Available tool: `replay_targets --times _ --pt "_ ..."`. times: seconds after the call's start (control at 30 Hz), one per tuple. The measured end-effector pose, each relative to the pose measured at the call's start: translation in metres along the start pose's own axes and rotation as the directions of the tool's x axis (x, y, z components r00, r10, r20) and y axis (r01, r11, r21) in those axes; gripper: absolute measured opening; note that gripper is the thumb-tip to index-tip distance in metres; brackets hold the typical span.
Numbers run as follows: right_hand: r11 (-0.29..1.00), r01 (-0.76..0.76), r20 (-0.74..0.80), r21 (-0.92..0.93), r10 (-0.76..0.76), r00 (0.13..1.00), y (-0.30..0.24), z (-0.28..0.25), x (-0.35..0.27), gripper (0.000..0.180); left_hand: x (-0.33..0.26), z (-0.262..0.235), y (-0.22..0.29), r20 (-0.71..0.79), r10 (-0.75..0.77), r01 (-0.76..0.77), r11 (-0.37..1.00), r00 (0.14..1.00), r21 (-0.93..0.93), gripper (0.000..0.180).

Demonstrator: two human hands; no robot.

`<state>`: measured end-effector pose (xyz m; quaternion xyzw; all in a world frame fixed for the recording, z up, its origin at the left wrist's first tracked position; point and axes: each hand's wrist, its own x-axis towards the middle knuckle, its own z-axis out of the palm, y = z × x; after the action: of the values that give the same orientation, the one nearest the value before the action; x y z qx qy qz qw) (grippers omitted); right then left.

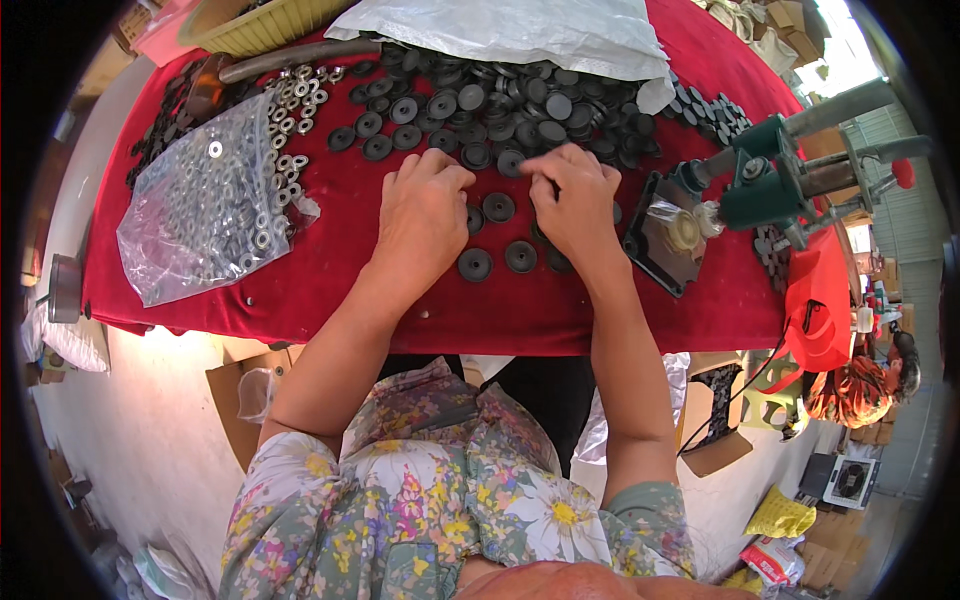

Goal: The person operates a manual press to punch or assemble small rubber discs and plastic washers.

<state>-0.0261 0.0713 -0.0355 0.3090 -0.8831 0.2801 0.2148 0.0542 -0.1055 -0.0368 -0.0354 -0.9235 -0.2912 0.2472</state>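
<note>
On a red cloth, my left hand (425, 205) has its fingers curled in above the table, with a black plastic wheel (474, 219) beside its thumb side. My right hand (575, 200) is closed too, its index fingertip at the edge of another black wheel (510, 163). What either hand holds, if anything, is hidden by the fingers. Between and below the hands lie several loose wheels, among them one black wheel (498, 207) and another (520, 257), each with a round hub at its centre. Beyond the fingers spreads a heap of such wheels (535, 95).
To the left lies a clear plastic bag (205, 200) of small metal bearings, some spilled out (290, 165). A green hand press (765, 185) stands at the right beside a dark tray (665, 235). White sacking (510, 35) covers the heap's far side. A person (855, 390) is off to the right.
</note>
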Motion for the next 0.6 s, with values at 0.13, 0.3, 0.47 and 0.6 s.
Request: replay_targets --times 0.13,0.3,0.47,0.6 --pt "0.992 0.114 -0.011 -0.06 -0.115 0.993 -0.002 0.011 0.007 0.014 0.003 0.002 0.001 -0.022 0.027 -0.026 0.999 0.999 0.034 0.023" --pt "0.995 0.097 0.104 0.034 -0.1 0.99 -0.009 -0.006 -0.002 0.015 -0.002 0.005 -0.004 0.021 0.113 -0.114 0.992 0.993 0.059 0.025" --pt "0.983 -0.108 -0.022 0.15 0.112 0.993 0.019 -0.016 -0.007 0.015 0.002 -0.002 -0.005 0.066 0.049 -0.06 0.983 0.997 0.174 0.024" --pt "0.986 -0.167 -0.087 0.015 0.167 0.982 0.026 -0.013 -0.014 0.013 0.002 -0.003 -0.01 0.037 0.014 -0.023 0.965 0.999 0.26 0.02"
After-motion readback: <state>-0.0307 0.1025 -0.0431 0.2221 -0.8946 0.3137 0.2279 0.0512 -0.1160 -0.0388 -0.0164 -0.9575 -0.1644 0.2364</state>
